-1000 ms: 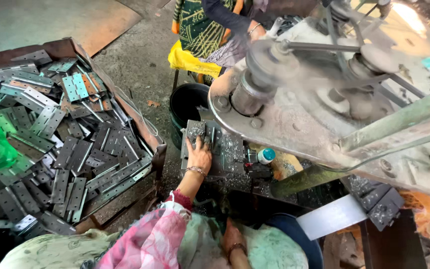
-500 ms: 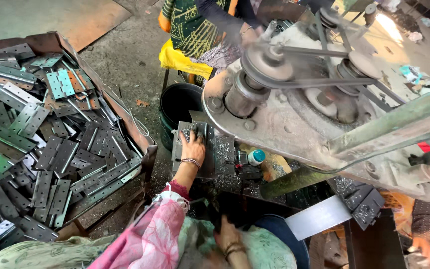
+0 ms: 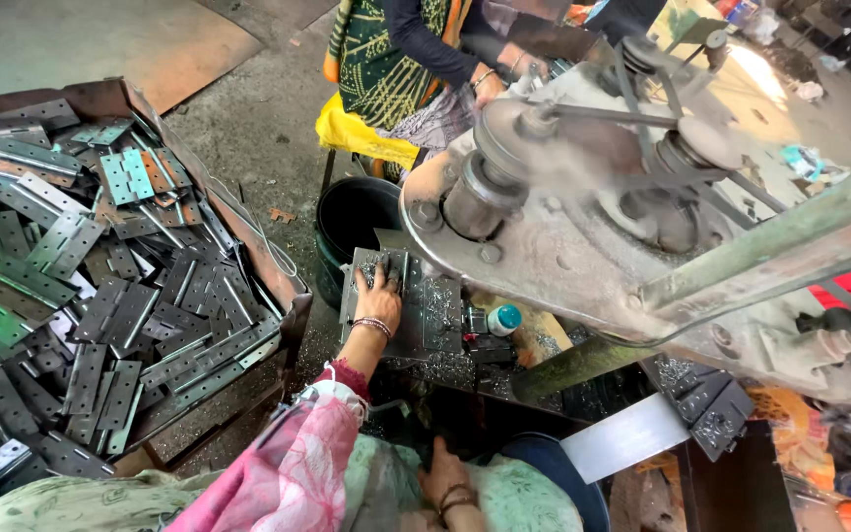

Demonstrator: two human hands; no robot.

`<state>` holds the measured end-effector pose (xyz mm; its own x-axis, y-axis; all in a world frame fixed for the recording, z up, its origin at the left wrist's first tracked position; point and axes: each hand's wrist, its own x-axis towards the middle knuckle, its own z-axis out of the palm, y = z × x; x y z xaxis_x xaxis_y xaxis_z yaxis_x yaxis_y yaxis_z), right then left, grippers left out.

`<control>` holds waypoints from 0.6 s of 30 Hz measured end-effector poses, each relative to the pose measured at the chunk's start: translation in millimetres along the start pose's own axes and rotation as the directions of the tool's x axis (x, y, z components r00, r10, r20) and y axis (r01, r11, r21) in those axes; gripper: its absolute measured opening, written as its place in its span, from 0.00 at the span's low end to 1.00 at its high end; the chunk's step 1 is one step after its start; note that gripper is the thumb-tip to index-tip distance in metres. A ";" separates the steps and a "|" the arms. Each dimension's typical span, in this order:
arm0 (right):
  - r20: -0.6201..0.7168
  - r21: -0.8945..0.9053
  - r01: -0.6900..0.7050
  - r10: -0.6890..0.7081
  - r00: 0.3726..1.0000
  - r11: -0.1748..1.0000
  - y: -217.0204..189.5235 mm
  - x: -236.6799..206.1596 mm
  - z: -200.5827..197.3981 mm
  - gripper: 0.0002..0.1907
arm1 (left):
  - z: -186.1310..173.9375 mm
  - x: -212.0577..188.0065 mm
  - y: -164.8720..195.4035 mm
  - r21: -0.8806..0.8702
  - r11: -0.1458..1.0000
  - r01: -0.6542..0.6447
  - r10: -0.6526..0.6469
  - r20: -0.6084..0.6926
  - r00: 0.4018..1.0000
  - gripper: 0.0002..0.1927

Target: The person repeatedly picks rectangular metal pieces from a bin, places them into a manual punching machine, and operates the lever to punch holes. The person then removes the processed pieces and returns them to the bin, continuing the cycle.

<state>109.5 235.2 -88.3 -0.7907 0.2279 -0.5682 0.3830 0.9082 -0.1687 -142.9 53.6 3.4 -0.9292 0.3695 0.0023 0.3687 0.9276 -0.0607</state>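
Workshop floor, belt-driven press (image 3: 583, 207) overhead. Hinge plate (image 3: 401, 300) on press bed is pinned flat by left hand (image 3: 378, 296), fingers spread, prob. to steady it. Right hand (image 3: 445, 478) low by lap; grip can't be told.

You get soft daylight from the upper right; glare there; the spinning flywheel (image 3: 534, 163) blurs; edges bow outward.

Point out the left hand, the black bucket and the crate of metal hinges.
left hand (image 3: 380, 300): head view, back of the hand, flat on a metal plate.
black bucket (image 3: 347, 219): head view, dark inside near its rim.
crate of metal hinges (image 3: 248, 232): head view, its rusty right wall.
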 end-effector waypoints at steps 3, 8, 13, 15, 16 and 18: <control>-0.072 -0.044 0.082 -0.085 0.994 0.996 -8.5 -16.8 -31.2 0.29 | -6.1 -22.1 2.5 0.015 0.999 -0.041 0.040 0.043 0.998 0.21; -0.085 -0.063 0.071 -0.077 0.993 0.995 -28.1 -34.4 -49.7 0.29 | 2.8 -89.9 13.9 -0.117 0.990 -0.082 0.086 0.028 0.996 0.25; -0.068 -0.083 0.072 -0.078 0.995 0.994 -28.0 -33.4 -45.4 0.29 | 27.8 -140.5 10.0 0.001 0.973 -0.232 0.221 -0.302 0.927 0.20; -0.090 -0.084 0.096 -0.104 0.990 0.992 -24.1 -31.5 -43.3 0.31 | 29.9 -146.0 8.0 0.022 0.969 -0.247 0.240 -0.334 0.911 0.17; -0.093 -0.078 0.106 -0.113 0.989 0.991 -21.8 -30.3 -43.0 0.33 | 28.6 -146.5 7.0 0.033 0.967 -0.252 0.248 -0.350 0.903 0.16; -0.095 -0.065 0.124 -0.130 0.987 0.990 -17.6 -27.5 -43.1 0.36 | 22.3 -147.0 6.0 -0.070 0.958 -0.278 0.212 -0.478 0.852 0.16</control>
<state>104.0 228.1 -35.0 -0.8754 0.1401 -0.4627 0.2500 0.9504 -0.1852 -4.7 3.6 -19.6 -0.7018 0.5384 0.4665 0.6132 0.7898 0.0109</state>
